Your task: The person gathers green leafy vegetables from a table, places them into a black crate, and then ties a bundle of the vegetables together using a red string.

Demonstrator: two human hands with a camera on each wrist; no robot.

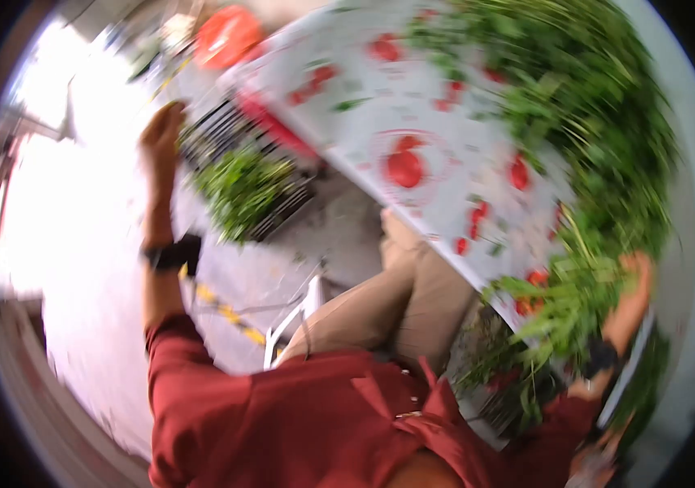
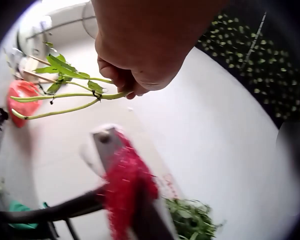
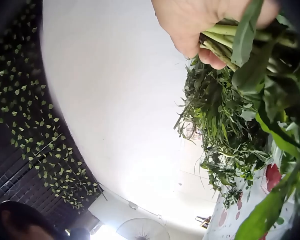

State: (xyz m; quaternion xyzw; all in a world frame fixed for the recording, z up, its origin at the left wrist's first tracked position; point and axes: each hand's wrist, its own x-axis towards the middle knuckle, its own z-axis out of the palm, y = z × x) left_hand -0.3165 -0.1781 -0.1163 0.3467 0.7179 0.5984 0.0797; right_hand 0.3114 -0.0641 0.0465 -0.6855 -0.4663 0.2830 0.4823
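Note:
Out to the left of the body, my left hand [image 1: 160, 137] is raised over the floor, blurred in the head view. In the left wrist view it pinches a few pale green stems [image 2: 109, 96] with small leaves, their other ends pointing left. My right hand [image 1: 640, 275] grips a bunch of leafy greens [image 1: 563, 301] at the right end of the table, its leaves hanging past the near edge. The right wrist view shows the fingers curled round the bundled stems [image 3: 225, 39]. A large heap of greens [image 1: 591, 106] lies beside that hand on the table.
A white cloth with red fruit prints [image 1: 347, 134] covers the table. Left of it, a dark slatted crate [image 1: 286, 210] on the floor carries loose greens [image 1: 246, 183]. An orange-red bag [image 1: 230, 37] lies farther back. White stool legs [image 1: 311, 301] stand near the person's knees.

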